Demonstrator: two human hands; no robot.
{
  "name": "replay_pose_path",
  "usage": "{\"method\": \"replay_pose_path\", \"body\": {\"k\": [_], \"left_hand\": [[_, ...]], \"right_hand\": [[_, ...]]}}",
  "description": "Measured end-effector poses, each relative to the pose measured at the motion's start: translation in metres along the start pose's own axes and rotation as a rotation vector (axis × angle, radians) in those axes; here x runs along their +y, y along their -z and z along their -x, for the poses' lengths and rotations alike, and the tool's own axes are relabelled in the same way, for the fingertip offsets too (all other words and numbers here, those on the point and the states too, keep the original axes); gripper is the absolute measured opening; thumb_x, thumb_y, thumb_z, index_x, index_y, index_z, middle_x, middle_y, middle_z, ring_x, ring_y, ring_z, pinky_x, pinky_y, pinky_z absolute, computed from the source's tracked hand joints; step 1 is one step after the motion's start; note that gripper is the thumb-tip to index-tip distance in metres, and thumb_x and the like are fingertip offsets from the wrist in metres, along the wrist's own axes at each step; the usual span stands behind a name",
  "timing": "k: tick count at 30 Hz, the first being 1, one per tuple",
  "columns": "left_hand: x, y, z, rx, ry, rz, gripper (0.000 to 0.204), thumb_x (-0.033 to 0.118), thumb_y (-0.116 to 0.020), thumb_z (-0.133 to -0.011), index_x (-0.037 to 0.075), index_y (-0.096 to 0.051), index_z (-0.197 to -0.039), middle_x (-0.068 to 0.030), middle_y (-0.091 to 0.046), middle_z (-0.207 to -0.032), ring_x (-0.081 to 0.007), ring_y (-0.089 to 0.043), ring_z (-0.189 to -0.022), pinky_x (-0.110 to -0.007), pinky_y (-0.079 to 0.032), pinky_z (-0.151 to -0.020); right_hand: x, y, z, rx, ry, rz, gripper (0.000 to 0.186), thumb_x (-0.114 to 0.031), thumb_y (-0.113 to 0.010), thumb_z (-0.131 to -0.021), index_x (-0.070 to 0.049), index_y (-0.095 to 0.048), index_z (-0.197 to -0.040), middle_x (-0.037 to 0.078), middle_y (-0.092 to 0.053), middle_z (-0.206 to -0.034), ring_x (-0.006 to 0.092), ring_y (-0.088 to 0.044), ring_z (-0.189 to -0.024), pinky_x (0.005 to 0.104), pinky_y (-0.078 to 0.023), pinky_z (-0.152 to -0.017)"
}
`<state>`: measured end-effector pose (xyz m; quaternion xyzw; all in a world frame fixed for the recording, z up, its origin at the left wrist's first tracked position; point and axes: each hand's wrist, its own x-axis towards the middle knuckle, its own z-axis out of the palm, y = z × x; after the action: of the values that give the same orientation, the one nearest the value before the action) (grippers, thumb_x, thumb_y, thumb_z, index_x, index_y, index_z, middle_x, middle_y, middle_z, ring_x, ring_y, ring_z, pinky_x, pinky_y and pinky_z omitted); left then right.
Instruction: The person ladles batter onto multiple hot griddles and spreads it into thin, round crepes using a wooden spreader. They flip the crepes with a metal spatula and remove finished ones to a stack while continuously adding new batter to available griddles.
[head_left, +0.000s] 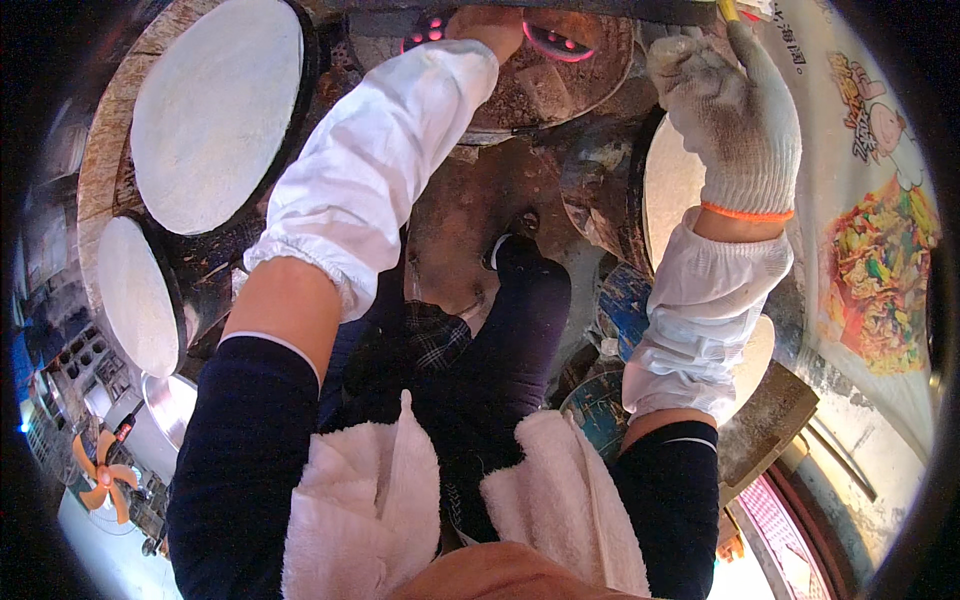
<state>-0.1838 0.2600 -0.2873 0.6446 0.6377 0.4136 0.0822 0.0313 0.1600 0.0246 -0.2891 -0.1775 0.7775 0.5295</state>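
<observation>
My left hand (pixel 487 27), bare below a white sleeve cover (pixel 385 150), reaches to the top edge beside a dark round plate (pixel 600 85) with pink-red glowing spots. A dark bar cuts across it there and its fingers are hidden. My right hand (pixel 730 95) wears a grey-stained knit glove with an orange cuff. Its fingers are curled in and the thumb lies along a narrow yellow piece (pixel 728 10), mostly out of frame. Just below the right hand, a round white sheet (pixel 672 190) lies on a dark round plate.
On the left, a large white round (pixel 220 115) and a smaller white round (pixel 138 295) lie on dark plates. A metal pot (pixel 170 405) and an orange fan (pixel 103 475) stand at lower left. A printed banner (pixel 885 250) hangs at right, above a brown box (pixel 770 430).
</observation>
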Motion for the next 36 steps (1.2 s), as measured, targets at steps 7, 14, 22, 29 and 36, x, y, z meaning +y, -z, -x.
{"method": "replay_pose_path", "body": {"k": [7,14,22,29,36], "left_hand": [[0.141,0.177,0.159,-0.358,0.069,0.203,0.031,0.02,-0.042,-0.101,0.006,-0.062,-0.121,-0.0191,-0.064,-0.117,-0.0385,-0.061,-0.108,-0.051,-0.05,-0.089],[0.164,0.305,0.344,-1.122,0.63,0.384,0.056,0.05,-0.039,-0.104,0.003,-0.063,-0.121,-0.0223,-0.066,-0.114,-0.0396,-0.062,-0.106,-0.044,-0.048,-0.09],[0.131,0.361,0.361,-0.881,0.795,0.25,0.051,0.045,-0.043,-0.105,0.004,-0.063,-0.126,-0.015,-0.068,-0.109,-0.0289,-0.065,-0.096,-0.038,-0.05,-0.085],[0.097,0.339,0.401,-0.522,0.45,-0.045,0.034,0.034,-0.051,-0.101,0.007,-0.067,-0.114,-0.0163,-0.067,-0.113,-0.0362,-0.065,-0.101,-0.045,-0.051,-0.087],[0.1,0.333,0.4,-0.453,0.316,-0.137,0.015,0.022,-0.057,-0.096,0.011,-0.066,-0.101,-0.0141,-0.064,-0.098,-0.0377,-0.065,-0.088,-0.046,-0.053,-0.077]], "right_hand": [[0.038,0.052,0.005,0.14,-0.088,-0.179,0.014,-0.02,-0.058,-0.099,-0.007,-0.058,-0.103,0.006,-0.06,-0.091,0.0223,-0.056,-0.081,0.0395,-0.049,-0.07],[0.127,0.109,0.039,0.368,-0.106,-0.272,0.024,-0.027,-0.051,-0.102,-0.004,-0.056,-0.109,0.01,-0.063,-0.105,0.0234,-0.055,-0.092,0.0343,-0.047,-0.07],[0.132,0.149,0.074,0.365,-0.081,-0.078,0.039,-0.034,-0.051,-0.104,0.004,-0.054,-0.102,0.019,-0.059,-0.094,0.0367,-0.059,-0.089,0.0493,-0.053,-0.087],[0.162,0.111,0.158,0.374,-0.112,0.331,0.022,-0.015,-0.064,-0.095,-0.003,-0.063,-0.113,0.012,-0.07,-0.098,0.0226,-0.066,-0.078,0.033,-0.049,-0.06],[0.223,0.102,0.241,0.308,-0.223,0.666,0.022,-0.002,-0.071,-0.085,-0.001,-0.069,-0.107,0.004,-0.068,-0.081,0.0114,-0.061,-0.062,0.0261,-0.047,-0.053]]}}
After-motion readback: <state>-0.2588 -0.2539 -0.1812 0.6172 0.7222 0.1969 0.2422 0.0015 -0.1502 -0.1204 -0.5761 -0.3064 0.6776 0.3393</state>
